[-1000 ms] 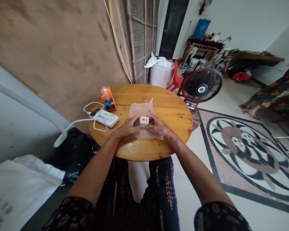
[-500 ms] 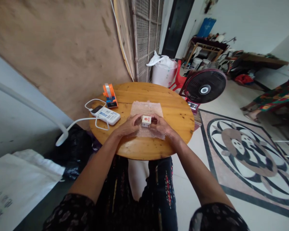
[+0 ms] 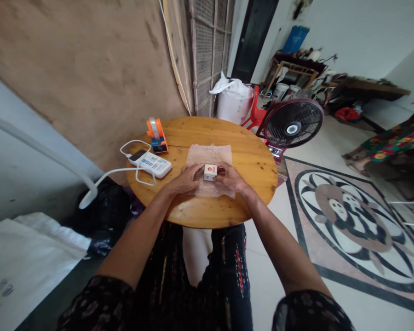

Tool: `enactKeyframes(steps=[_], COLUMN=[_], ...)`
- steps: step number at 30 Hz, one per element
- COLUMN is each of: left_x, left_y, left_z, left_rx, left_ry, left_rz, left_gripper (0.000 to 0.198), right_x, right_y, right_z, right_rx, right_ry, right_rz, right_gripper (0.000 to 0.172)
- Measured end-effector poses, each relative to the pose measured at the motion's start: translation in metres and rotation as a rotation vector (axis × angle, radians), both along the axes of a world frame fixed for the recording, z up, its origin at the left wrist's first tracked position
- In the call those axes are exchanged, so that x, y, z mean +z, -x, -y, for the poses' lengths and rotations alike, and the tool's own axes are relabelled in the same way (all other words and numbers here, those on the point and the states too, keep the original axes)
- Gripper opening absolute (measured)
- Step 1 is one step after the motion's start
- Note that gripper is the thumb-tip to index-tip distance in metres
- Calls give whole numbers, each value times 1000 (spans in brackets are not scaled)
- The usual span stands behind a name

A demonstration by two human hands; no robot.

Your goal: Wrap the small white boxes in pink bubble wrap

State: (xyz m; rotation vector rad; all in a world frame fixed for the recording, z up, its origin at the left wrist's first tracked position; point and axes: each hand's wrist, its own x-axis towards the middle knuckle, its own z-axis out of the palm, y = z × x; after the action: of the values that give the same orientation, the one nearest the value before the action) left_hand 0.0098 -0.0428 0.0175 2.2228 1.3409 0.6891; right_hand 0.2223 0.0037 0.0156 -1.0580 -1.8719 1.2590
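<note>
A small white box with a red mark stands on a sheet of clear bubble wrap spread on a round wooden table. My left hand pinches the box from its left side. From the right, my right hand grips the same box with curled fingers. Both hands rest on the wrap near the table's front.
An orange tape dispenser and a white power bank with a phone and white cable lie at the table's left. A black floor fan stands right of the table. A white sack sits behind. A seated person is at far right.
The far edge of the bubble wrap, which stood lifted a second ago, now lies flat on the table. Both hands stay on the box.
</note>
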Motion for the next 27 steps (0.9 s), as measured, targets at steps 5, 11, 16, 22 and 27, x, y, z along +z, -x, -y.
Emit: enactKeyframes(steps=[5,11,16,22,27], left_x=[-1,-3,-5,-6,-14], left_y=[-1,0,-4,-20,-23], left_z=[-2,-5,-3,-6,-10], left_rx=[5,28,90,145,112], left_ry=[0,-10,-75,-124,-71], left_rz=[11,41,90,128,314], left_gripper=[80,80,72,69,60], right_x=[-4,-6,-6,-6,-8], right_y=[2,2,0,0,1], right_z=[-1,-1,0,0,-2], right_rx=[-1,-9,12,26,-17], right_ry=[-40,-42,-57,-87,-80], right_rz=[7,3,-27,-10,33], right_gripper=[35,38,37,38,46])
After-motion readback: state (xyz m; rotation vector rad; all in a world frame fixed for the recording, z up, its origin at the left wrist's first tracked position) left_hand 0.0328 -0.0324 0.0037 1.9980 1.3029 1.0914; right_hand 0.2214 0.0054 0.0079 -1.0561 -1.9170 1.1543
